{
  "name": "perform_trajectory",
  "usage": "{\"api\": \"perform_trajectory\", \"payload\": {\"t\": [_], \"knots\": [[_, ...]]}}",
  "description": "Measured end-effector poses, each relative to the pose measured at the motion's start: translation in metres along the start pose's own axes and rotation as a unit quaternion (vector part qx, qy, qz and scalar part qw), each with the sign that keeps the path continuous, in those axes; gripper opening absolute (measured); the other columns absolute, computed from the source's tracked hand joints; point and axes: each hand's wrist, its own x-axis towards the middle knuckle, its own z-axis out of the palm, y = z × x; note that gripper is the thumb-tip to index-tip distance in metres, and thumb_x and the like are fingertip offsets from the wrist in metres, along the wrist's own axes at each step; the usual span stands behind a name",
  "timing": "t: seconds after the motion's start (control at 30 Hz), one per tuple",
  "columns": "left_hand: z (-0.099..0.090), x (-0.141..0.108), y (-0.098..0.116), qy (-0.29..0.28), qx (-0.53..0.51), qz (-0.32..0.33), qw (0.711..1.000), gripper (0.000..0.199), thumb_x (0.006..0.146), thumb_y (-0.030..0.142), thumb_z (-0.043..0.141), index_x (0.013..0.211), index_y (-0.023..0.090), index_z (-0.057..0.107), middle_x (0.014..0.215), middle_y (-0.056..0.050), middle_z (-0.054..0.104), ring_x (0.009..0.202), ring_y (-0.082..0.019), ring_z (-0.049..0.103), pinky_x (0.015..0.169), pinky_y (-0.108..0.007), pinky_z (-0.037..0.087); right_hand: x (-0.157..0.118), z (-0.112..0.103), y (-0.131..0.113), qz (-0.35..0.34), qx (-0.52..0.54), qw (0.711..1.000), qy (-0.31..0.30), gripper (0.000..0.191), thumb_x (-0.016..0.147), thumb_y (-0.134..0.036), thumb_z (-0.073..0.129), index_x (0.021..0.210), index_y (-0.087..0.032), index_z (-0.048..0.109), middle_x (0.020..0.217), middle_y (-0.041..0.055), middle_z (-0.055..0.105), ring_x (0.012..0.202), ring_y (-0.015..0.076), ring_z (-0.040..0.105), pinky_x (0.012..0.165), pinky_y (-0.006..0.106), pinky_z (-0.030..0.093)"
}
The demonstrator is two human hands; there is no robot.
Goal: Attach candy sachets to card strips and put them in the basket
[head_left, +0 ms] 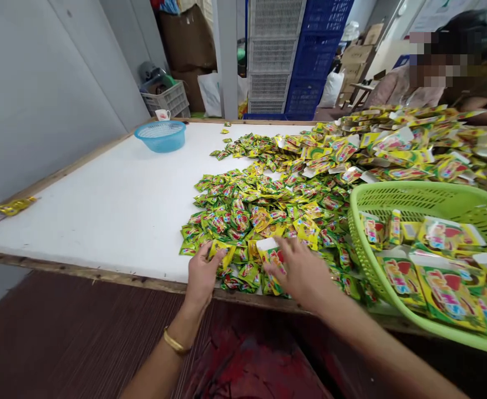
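My left hand is at the near edge of the table, pinching a small yellow and green candy packet between thumb and fingers. Just to its right, my right hand is around a small printed carton. The carton's white flap stands up at the top; my thumb lies across its front and the fingers, slightly blurred, are at its right side. Beneath and beyond both hands spreads a heap of loose candy packets.
At right a green basket holds several printed cartons. Behind it lies a big pile of cartons; a person sits beyond. A blue basket stands at the back left of the white table. Stacked crates rise behind.
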Motion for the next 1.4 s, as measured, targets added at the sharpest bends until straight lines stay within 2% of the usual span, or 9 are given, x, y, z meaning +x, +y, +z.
{"api": "perform_trajectory", "payload": {"t": [0.17,0.3,0.4,0.5,0.67,0.87,0.97,1.17,1.4], "knots": [[0.011,-0.003,0.021,-0.153,-0.184,-0.184,0.953,0.038,0.052,0.034,0.081,0.075,0.015,0.057,0.064,0.005,0.060,0.052,-0.008,0.055,0.046,-0.017,0.044,-0.024,0.049,-0.013,-0.018,0.061,0.994,0.090,0.055,0.087,-0.036,0.048,0.138,-0.020,0.037,0.114,0.0138,0.057,0.101,0.0280,0.054,0.076,0.038,0.046],[0.011,-0.004,0.032,-0.194,-0.151,-0.211,0.946,0.038,0.057,0.036,0.078,0.075,0.018,0.051,0.063,0.005,0.058,0.051,-0.010,0.058,0.039,-0.017,0.041,-0.015,0.050,-0.007,-0.101,0.112,0.976,0.159,0.054,0.086,-0.032,0.048,0.138,-0.021,0.038,0.111,0.0121,0.057,0.099,0.0259,0.052,0.081,0.038,0.045],[0.016,-0.001,0.035,-0.209,-0.051,-0.149,0.965,0.036,0.061,0.040,0.074,0.077,0.017,0.052,0.061,0.006,0.056,0.048,-0.009,0.053,0.038,-0.018,0.040,-0.013,0.054,-0.002,-0.148,0.122,0.967,0.170,0.053,0.083,-0.030,0.050,0.135,-0.020,0.043,0.111,0.0123,0.055,0.100,0.0264,0.051,0.084,0.040,0.044],[0.028,0.003,0.034,-0.174,0.079,-0.040,0.981,0.031,0.067,0.041,0.067,0.082,0.016,0.056,0.063,0.005,0.055,0.048,-0.008,0.046,0.040,-0.019,0.039,-0.011,0.063,-0.002,-0.138,0.154,0.962,0.179,0.053,0.082,-0.029,0.051,0.133,-0.017,0.045,0.108,0.0124,0.055,0.099,0.0251,0.050,0.085,0.040,0.044],[0.054,0.002,0.022,-0.076,0.211,0.143,0.964,0.018,0.075,0.033,0.058,0.082,0.017,0.053,0.075,0.002,0.057,0.070,-0.012,0.052,0.067,-0.025,0.045,-0.008,0.071,-0.004,-0.120,0.160,0.963,0.181,0.056,0.079,-0.033,0.056,0.132,-0.017,0.046,0.108,0.0122,0.055,0.098,0.0252,0.050,0.084,0.039,0.044],[0.080,-0.017,0.007,-0.028,0.172,0.162,0.971,0.020,0.077,0.030,0.057,0.091,0.018,0.050,0.087,-0.002,0.058,0.082,-0.015,0.055,0.078,-0.027,0.045,-0.009,0.071,-0.001,-0.080,0.151,0.962,0.214,0.054,0.081,-0.033,0.054,0.131,-0.015,0.046,0.108,0.0139,0.056,0.097,0.0254,0.053,0.077,0.037,0.045],[0.079,-0.018,0.010,-0.061,0.186,0.141,0.971,0.022,0.077,0.030,0.056,0.095,0.017,0.054,0.089,-0.003,0.062,0.081,-0.015,0.056,0.077,-0.026,0.045,-0.011,0.072,0.000,-0.072,0.155,0.956,0.239,0.053,0.083,-0.033,0.052,0.133,-0.015,0.044,0.109,0.0142,0.056,0.099,0.0254,0.053,0.077,0.037,0.046],[0.061,-0.003,0.033,-0.214,0.280,0.123,0.928,0.018,0.074,0.033,0.056,0.074,0.016,0.062,0.070,0.000,0.063,0.068,-0.015,0.054,0.064,-0.024,0.043,-0.013,0.075,0.001,-0.086,0.165,0.948,0.258,0.054,0.083,-0.033,0.052,0.135,-0.019,0.043,0.111,0.0137,0.056,0.098,0.0238,0.055,0.080,0.036,0.049],[0.052,-0.007,0.048,-0.288,0.334,0.168,0.881,0.018,0.077,0.030,0.054,0.074,0.016,0.064,0.068,0.001,0.060,0.065,-0.013,0.051,0.061,-0.023,0.038,-0.017,0.071,0.002,-0.141,0.161,0.940,0.264,0.058,0.084,-0.031,0.053,0.139,-0.017,0.038,0.114,0.0147,0.056,0.104,0.0246,0.054,0.085,0.037,0.048]]}}
